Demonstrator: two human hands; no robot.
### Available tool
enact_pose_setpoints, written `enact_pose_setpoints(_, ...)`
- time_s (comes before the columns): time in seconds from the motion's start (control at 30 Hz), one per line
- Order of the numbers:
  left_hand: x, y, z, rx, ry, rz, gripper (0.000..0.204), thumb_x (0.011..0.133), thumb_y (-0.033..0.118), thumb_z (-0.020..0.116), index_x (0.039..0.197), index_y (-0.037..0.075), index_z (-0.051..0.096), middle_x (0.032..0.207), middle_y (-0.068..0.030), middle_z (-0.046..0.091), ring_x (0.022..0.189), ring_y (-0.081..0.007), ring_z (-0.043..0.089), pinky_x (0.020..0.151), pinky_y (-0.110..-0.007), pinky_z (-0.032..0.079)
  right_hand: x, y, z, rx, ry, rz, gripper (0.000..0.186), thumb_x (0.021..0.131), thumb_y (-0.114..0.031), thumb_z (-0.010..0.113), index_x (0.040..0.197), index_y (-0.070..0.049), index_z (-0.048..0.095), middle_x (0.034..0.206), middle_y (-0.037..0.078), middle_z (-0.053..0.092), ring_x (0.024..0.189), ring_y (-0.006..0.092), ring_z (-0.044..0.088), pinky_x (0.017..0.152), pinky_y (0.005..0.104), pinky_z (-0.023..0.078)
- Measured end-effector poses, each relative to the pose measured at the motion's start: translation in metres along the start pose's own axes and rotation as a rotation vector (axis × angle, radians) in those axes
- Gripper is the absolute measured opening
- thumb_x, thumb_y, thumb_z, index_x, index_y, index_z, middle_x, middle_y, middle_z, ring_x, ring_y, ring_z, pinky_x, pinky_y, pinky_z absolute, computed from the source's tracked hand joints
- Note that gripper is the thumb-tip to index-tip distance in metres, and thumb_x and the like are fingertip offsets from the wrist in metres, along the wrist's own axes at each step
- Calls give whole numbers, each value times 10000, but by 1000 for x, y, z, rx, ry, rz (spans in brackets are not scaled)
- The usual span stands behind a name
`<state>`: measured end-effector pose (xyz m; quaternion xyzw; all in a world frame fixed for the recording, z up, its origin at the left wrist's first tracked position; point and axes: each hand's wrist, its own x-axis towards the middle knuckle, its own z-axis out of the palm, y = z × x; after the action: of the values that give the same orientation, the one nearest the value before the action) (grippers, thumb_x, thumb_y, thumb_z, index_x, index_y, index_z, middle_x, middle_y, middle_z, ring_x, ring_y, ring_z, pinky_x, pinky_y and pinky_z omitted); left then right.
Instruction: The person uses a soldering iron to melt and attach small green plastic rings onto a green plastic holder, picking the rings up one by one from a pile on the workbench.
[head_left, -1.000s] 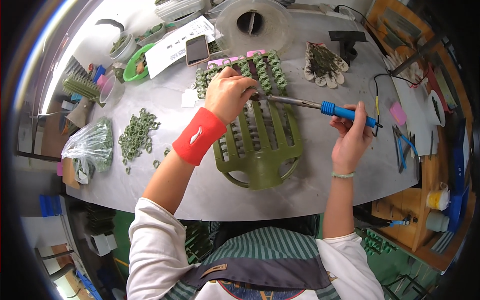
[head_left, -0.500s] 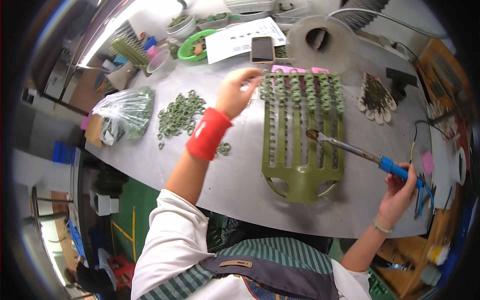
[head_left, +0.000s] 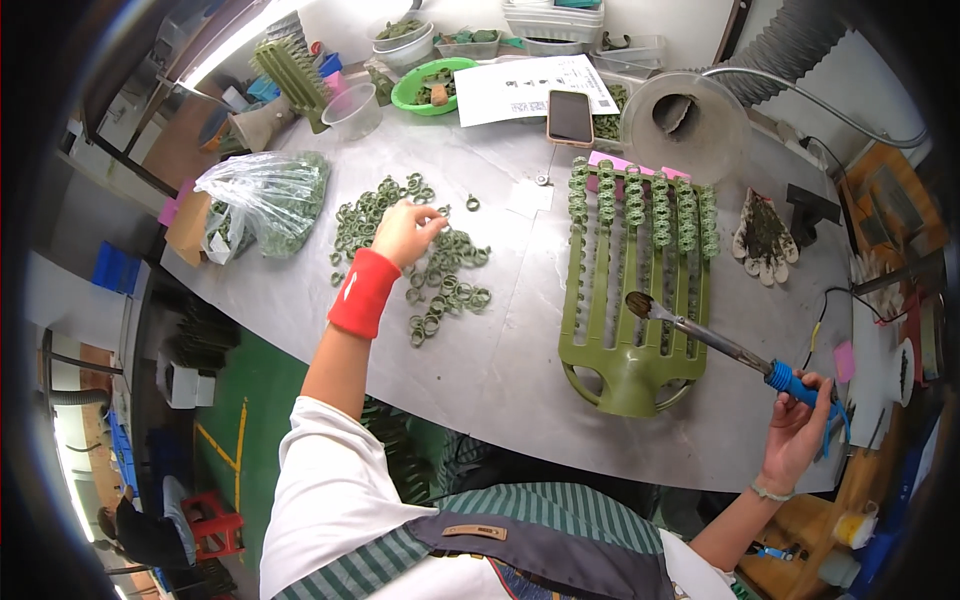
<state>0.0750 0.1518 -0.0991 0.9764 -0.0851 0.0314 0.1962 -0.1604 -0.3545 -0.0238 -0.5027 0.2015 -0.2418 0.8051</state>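
My left hand (head_left: 408, 234), in a red wristband, is over the loose pile of small green rings (head_left: 372, 215). Its thumb and fingertips are drawn together among the rings; I cannot make out what is between them. My right hand (head_left: 795, 435) grips the blue handle of a soldering iron (head_left: 735, 350), its brown, dirty tip pointing left above the green plastic rack (head_left: 635, 375). That rack has long slotted bars and two loop-shaped openings at its near end. Linked green rings (head_left: 661, 205) line the far ends of its bars.
A clear bag (head_left: 270, 200) of green pieces lies at the left. Farther back are a green bowl (head_left: 425, 100), a paper sheet (head_left: 530, 85), a phone (head_left: 570, 118) and a round extraction hood (head_left: 650, 130). A soiled glove (head_left: 765, 240) lies right of the rack.
My left hand has moved left and nearer, from the rack's far left corner to the loose rings. My right hand still holds the soldering iron over the rack. The view has shifted slightly.
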Motion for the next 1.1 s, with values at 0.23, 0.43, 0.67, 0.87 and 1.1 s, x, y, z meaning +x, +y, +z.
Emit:
enact_pose_setpoints(0.23,50,-3,32,-17,166,218,248,800,102,669,1048,83,669,1053,-115,651,918,-304,635,847,-385,508,-12,-2,11,-78,20,-74,235,954,-278,593,885,-54,585,934,77,626,654,104,621,616,188,542)
enact_pose_setpoints(0.43,70,9,38,132,-24,438,231,766,86,692,993,47,669,1031,-114,641,912,-321,625,851,-400,505,-16,-6,17,-87,81,-81,232,949,-269,595,881,-47,590,898,78,634,630,107,607,613,200,540)
enact_pose_setpoints(0.67,49,39,22,-218,62,57,185,774,126,743,829,12,609,717,-73,650,665,-199,617,652,-313,498,-15,9,34,-132,71,-136,269,961,-249,573,904,11,613,784,88,648,629,137,637,611,253,564)
enact_pose_setpoints(0.87,17,167,13,-780,-99,348,207,849,59,705,1055,39,698,875,-24,671,776,-83,612,724,-233,509,-6,29,38,-104,50,-164,263,963,-225,567,918,27,628,776,97,662,641,156,665,627,271,581)
enact_pose_setpoints(1.1,28,219,43,-330,185,654,165,789,116,739,952,104,718,852,-51,688,786,-205,615,719,-316,521,1,46,48,-101,51,-191,270,959,-205,570,907,52,632,787,107,665,635,175,673,616,280,592)
